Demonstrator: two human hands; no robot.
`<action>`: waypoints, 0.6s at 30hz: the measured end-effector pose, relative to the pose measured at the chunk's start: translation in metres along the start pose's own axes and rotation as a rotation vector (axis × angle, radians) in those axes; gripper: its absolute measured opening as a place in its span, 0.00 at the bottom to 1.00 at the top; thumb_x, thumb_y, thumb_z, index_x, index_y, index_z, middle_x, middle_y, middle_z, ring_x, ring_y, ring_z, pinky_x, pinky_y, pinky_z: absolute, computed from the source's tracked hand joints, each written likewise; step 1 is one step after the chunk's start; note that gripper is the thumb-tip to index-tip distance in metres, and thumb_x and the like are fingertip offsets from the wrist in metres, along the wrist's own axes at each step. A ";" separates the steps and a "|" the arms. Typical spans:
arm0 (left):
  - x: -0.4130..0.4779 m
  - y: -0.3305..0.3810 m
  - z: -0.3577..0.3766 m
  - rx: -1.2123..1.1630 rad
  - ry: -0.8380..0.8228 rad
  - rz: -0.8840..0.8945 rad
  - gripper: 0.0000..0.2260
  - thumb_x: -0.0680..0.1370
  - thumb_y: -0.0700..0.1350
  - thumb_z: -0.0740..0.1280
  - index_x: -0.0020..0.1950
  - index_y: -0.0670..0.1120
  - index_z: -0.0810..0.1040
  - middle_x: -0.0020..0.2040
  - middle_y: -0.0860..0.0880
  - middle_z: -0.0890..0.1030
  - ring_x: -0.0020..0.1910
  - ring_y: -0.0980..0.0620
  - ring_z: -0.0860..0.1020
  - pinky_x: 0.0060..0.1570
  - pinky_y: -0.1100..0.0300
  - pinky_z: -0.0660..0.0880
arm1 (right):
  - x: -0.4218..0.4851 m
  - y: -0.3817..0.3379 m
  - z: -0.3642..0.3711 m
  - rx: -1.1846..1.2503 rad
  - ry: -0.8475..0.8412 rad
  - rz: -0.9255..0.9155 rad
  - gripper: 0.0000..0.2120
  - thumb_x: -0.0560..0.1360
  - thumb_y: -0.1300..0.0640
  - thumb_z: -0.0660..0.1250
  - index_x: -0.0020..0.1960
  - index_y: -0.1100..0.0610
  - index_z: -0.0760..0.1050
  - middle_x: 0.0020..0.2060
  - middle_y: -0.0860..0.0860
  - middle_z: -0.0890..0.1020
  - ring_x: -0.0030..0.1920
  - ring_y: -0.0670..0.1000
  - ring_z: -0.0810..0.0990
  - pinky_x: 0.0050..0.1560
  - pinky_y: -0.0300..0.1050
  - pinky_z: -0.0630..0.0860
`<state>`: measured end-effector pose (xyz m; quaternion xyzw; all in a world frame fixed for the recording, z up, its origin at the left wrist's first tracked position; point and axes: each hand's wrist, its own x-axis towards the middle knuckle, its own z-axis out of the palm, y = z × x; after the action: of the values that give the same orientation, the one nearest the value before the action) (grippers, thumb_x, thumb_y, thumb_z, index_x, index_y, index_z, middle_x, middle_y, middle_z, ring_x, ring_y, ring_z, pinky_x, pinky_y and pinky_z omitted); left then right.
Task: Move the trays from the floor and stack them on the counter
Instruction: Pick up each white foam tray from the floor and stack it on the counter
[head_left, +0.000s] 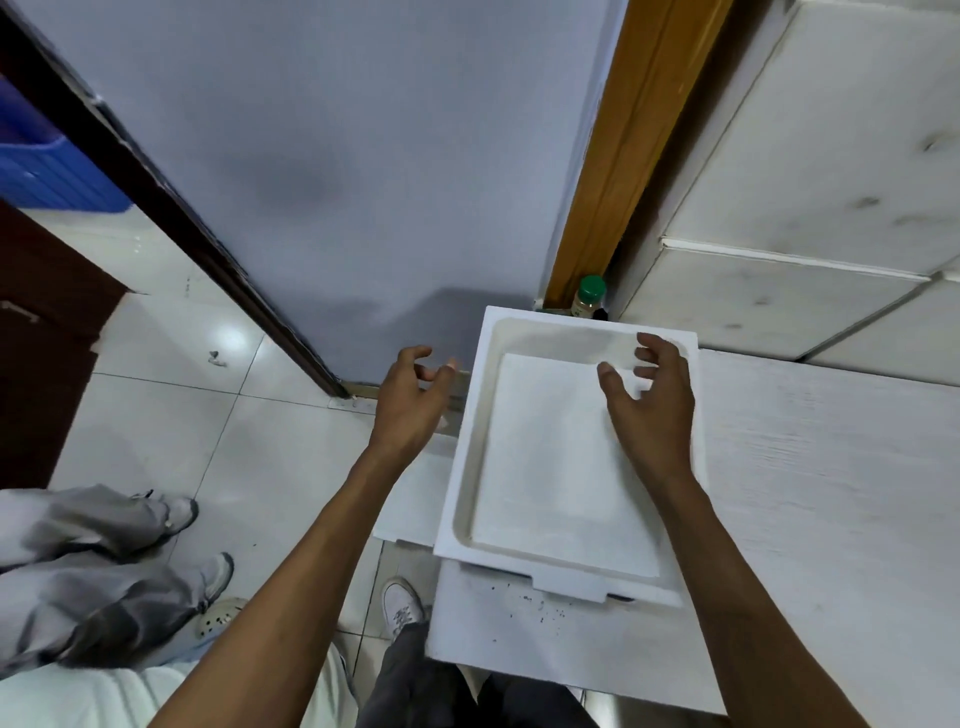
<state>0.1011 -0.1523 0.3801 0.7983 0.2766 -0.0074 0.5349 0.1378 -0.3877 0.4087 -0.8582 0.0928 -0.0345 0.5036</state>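
Observation:
A white foam tray (467, 467) lies on the left end of the white counter (810, 493), on top of other white trays whose edges (519, 623) stick out below and to the left. Its floor is a flat white sheet. My left hand (410, 400) hovers just left of the tray's left rim, fingers curled and apart, holding nothing. My right hand (649, 400) hovers over the tray's far right part, fingers spread, holding nothing. No tray on the floor is in view.
A green-capped bottle (589, 296) stands behind the tray by a wooden door frame (613, 156). A grey door (337, 156) is ahead. Another person's legs (104, 561) are on the tiled floor at left. My own shoe (400, 608) shows below the counter edge.

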 end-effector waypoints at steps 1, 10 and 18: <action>0.000 -0.002 -0.007 0.000 0.007 -0.002 0.20 0.80 0.54 0.65 0.69 0.49 0.71 0.54 0.49 0.76 0.46 0.58 0.76 0.39 0.71 0.69 | -0.003 -0.006 0.008 0.014 -0.022 -0.010 0.23 0.75 0.55 0.72 0.68 0.53 0.70 0.61 0.50 0.75 0.56 0.49 0.76 0.53 0.40 0.72; 0.015 -0.067 -0.096 -0.027 0.109 -0.123 0.16 0.80 0.56 0.64 0.63 0.49 0.75 0.54 0.51 0.79 0.53 0.48 0.80 0.52 0.59 0.76 | -0.038 -0.077 0.135 0.089 -0.264 -0.074 0.22 0.76 0.50 0.70 0.68 0.52 0.70 0.58 0.48 0.77 0.52 0.48 0.79 0.44 0.28 0.73; 0.070 -0.133 -0.147 0.029 0.108 -0.185 0.14 0.80 0.54 0.64 0.61 0.48 0.77 0.48 0.52 0.79 0.46 0.52 0.78 0.48 0.60 0.71 | -0.065 -0.069 0.263 0.126 -0.351 0.085 0.21 0.76 0.51 0.70 0.68 0.52 0.70 0.57 0.48 0.76 0.47 0.40 0.77 0.42 0.30 0.72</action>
<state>0.0589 0.0410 0.3088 0.7763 0.3774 -0.0176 0.5045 0.1229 -0.1160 0.3423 -0.8130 0.0372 0.1314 0.5660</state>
